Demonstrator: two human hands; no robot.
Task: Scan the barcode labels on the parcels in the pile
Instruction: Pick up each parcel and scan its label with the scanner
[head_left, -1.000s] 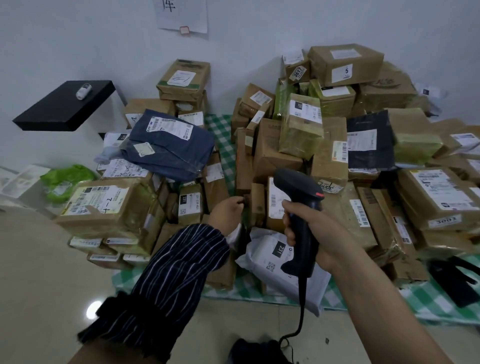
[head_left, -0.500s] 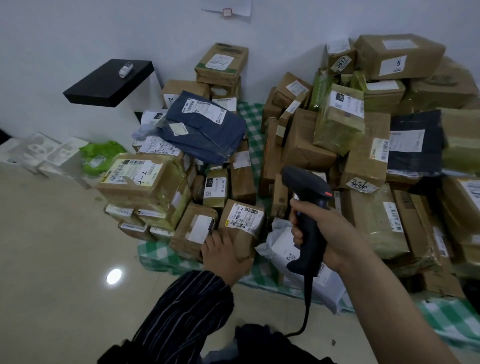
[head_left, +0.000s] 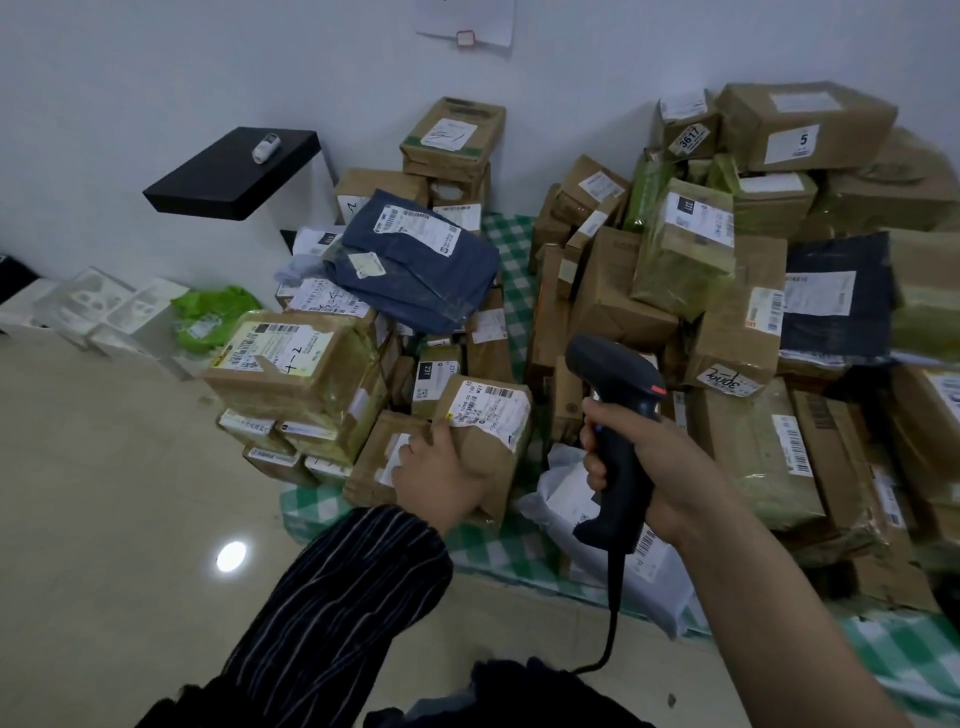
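Observation:
A big pile of parcels (head_left: 675, 270) covers a green checked cloth (head_left: 511, 249) against the white wall. My right hand (head_left: 644, 457) grips a black corded barcode scanner (head_left: 615, 415), its head pointing left over the pile's front. My left hand (head_left: 441, 467), in a striped sleeve, holds a small brown box (head_left: 493, 441) at the front of the pile. That box is tilted, and its white barcode label (head_left: 488, 408) faces up. A white plastic mailer (head_left: 576, 499) lies just under the scanner.
A blue bag parcel (head_left: 415, 260) tops the left stack. A black shelf (head_left: 234, 176) juts from the wall at left, with white foam trays (head_left: 98, 306) and a green bag (head_left: 213, 317) below it. Pale tiled floor (head_left: 104, 493) spreads at the front left.
My left hand has pulled a small brown box out of the pile's front and tilted it label up. The view swung left and down. The scanner stays in my right hand.

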